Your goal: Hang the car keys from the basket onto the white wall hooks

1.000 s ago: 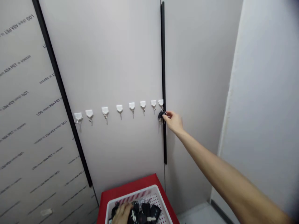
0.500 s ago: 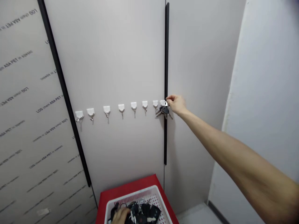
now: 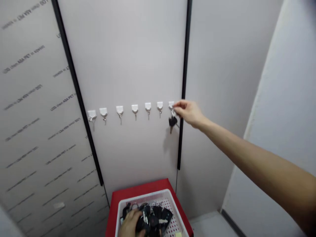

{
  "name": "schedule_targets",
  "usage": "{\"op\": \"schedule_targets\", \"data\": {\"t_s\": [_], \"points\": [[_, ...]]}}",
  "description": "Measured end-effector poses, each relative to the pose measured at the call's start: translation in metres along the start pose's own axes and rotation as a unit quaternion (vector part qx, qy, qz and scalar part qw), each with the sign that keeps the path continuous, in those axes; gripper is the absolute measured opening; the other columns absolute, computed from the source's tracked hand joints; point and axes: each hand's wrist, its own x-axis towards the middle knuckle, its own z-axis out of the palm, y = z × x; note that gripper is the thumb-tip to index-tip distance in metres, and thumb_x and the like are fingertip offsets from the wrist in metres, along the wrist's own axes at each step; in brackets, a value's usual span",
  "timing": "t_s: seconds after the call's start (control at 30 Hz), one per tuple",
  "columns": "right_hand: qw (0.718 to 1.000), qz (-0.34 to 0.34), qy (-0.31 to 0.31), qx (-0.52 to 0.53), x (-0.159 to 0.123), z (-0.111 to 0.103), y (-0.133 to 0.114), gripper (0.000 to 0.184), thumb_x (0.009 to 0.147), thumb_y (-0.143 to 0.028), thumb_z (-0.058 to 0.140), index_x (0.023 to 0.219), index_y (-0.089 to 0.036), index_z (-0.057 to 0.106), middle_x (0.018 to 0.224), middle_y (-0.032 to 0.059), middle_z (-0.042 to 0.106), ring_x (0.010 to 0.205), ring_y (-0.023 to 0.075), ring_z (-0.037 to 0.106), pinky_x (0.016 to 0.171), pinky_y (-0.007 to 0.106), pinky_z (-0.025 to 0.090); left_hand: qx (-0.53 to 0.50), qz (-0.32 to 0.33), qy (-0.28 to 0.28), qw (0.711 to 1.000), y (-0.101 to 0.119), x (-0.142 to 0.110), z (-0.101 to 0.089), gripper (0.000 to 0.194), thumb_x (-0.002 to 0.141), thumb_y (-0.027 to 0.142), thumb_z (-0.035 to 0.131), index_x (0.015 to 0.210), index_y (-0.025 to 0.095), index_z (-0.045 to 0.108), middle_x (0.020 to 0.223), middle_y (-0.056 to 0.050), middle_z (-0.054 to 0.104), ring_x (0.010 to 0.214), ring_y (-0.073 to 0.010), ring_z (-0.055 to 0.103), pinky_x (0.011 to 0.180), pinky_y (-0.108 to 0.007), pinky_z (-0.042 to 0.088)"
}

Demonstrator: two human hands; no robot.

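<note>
My right hand [image 3: 189,112] is closed in a pinch on the ring of a small bunch of keys [image 3: 172,121]. Black key heads and metal blades dangle below its fingertips, just under the rightmost visible white hook [image 3: 171,105]; whether the ring touches that hook I cannot tell. Down in the white plastic basket [image 3: 174,205], my left hand [image 3: 130,224] has its fingers curled over a pile of black-headed keys [image 3: 153,221]. Its thumb shows only partly at the bottom edge of the view, and the fingers hide some of the pile.
Several white adhesive hooks [image 3: 134,108] run in a row across the grey door panel. Long black handle strips [image 3: 185,56] edge the panel on both sides. The basket stands on a red surface [image 3: 142,188]. A pale wall [image 3: 283,108] rises at the right.
My right hand and its keys have shifted left along the hook row, away from the black strip. My left hand has reached further over the pile. The camera view has shifted slightly.
</note>
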Motion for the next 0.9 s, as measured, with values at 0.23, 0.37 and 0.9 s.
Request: {"op": "schedule_targets", "data": {"t_s": [0.23,0.37,0.9], "points": [[0.942,0.120,-0.289,0.118,-0.160,0.091,0.067,0.008,0.059,-0.030,0.038,0.054,-0.025,0.041,0.043,-0.0039,0.035,0.037,0.0085,0.031,0.038,0.024,0.027,-0.073,-0.025,-0.004,0.997,0.017,-0.014,-0.015,0.041,0.051,0.012,0.042,0.092,0.015,0.047,0.105,-0.006,0.045,0.099,-0.0155,0.038,0.086,-0.025,0.026],[0.898,0.062,-0.385,0.206,-0.201,0.116,0.086,0.018,0.059,-0.035,0.040,0.045,-0.024,0.038,0.037,-0.0027,0.026,0.031,0.0080,0.024,0.030,0.022,0.017,-0.176,-0.039,0.018,0.983,0.013,-0.011,-0.029,0.036,0.051,0.010,0.044,0.087,0.014,0.048,0.097,-0.006,0.049,0.091,-0.0137,0.043,0.082,-0.023,0.029],[0.714,0.211,-0.379,0.549,-0.084,0.109,-0.016,0.060,0.063,-0.064,0.006,0.033,-0.015,0.024,0.029,-0.0048,0.023,0.027,0.0041,0.021,0.032,0.018,0.016,-0.590,0.121,-0.185,0.776,0.113,0.056,-0.189,0.058,0.061,0.064,0.010,0.036,0.015,0.028,0.029,0.004,0.026,0.026,-0.0032,0.023,0.031,-0.016,0.015]]}}
